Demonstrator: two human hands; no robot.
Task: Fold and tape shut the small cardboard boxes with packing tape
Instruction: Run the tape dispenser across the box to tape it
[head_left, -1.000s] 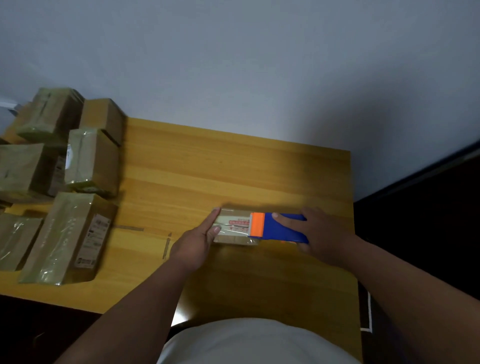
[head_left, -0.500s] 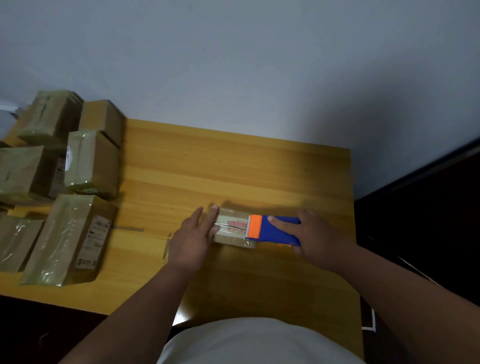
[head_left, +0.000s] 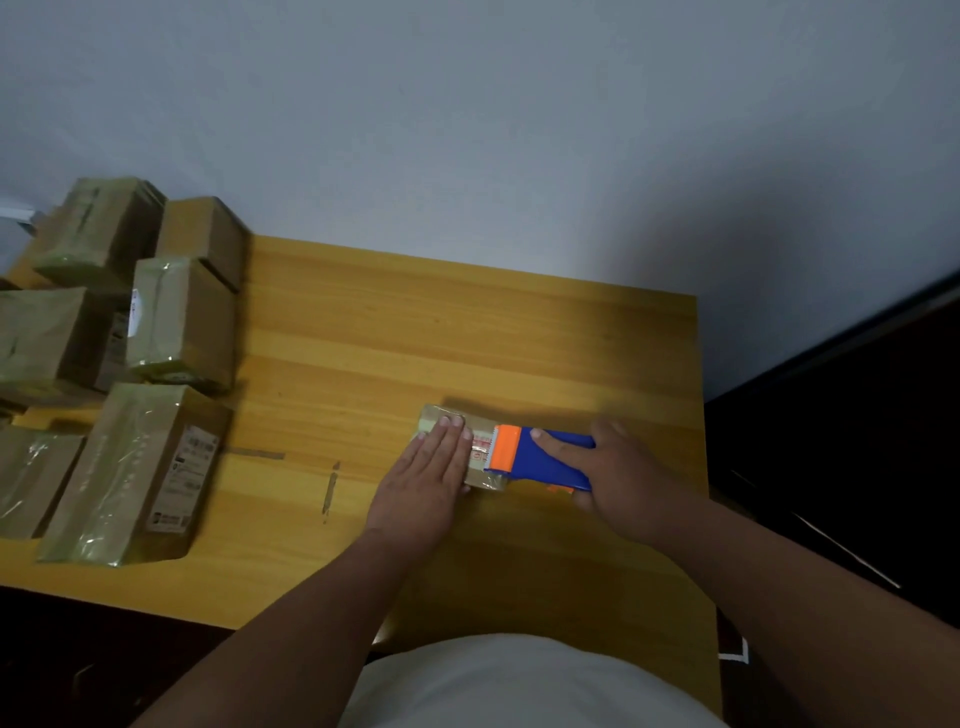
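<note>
A small cardboard box (head_left: 480, 447) lies flat on the wooden table (head_left: 467, 338), right of centre, with clear tape and a red-printed label on its top. My left hand (head_left: 426, 478) lies flat on the box's left half with straight fingers, covering much of it. My right hand (head_left: 618, 478) grips a blue tape dispenser (head_left: 545, 457) with an orange front; its index finger lies along the top. The dispenser's orange end sits on the right part of the box.
Several taped cardboard boxes (head_left: 130, 364) are piled at the table's left side, the nearest one (head_left: 140, 473) bearing white labels. Two short tape strips (head_left: 327, 488) stick to the table left of my hand. A wall stands behind; dark floor lies to the right.
My left hand has slid from the box's left end up onto its top and now lies flat there. The dispenser and my right hand have barely shifted.
</note>
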